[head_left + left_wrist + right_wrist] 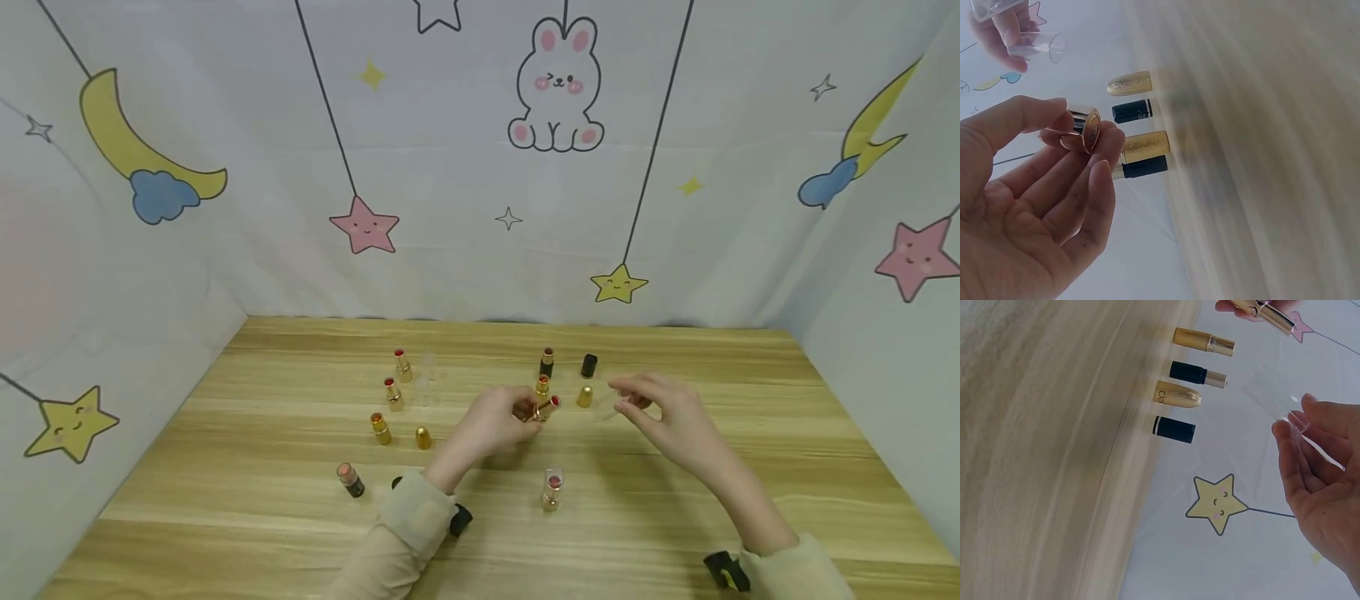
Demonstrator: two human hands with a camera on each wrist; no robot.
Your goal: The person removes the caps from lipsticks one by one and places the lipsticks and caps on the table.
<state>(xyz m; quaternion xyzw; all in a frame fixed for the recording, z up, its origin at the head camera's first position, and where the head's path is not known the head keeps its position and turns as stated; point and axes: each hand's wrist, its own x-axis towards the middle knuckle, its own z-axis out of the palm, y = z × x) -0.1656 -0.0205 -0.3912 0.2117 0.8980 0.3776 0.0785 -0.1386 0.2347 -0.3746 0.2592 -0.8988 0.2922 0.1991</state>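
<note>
My left hand holds an uncapped lipstick with a shiny rose-gold tube and a red tip, tilted above the table. In the left wrist view, the thumb and fingertips grip its tube. Off to the right, my right hand pinches a clear cap by one end, apart from the lipstick. Behind the hands stand a gold lipstick and a black lipstick, both uncapped. Beside them are a gold cap and a black cap.
A lipstick under a clear cap stands in front, between the forearms. On the left are two red-tipped lipsticks, a gold one, a gold cap, clear caps and a black-based peach lipstick. A printed curtain backs the table.
</note>
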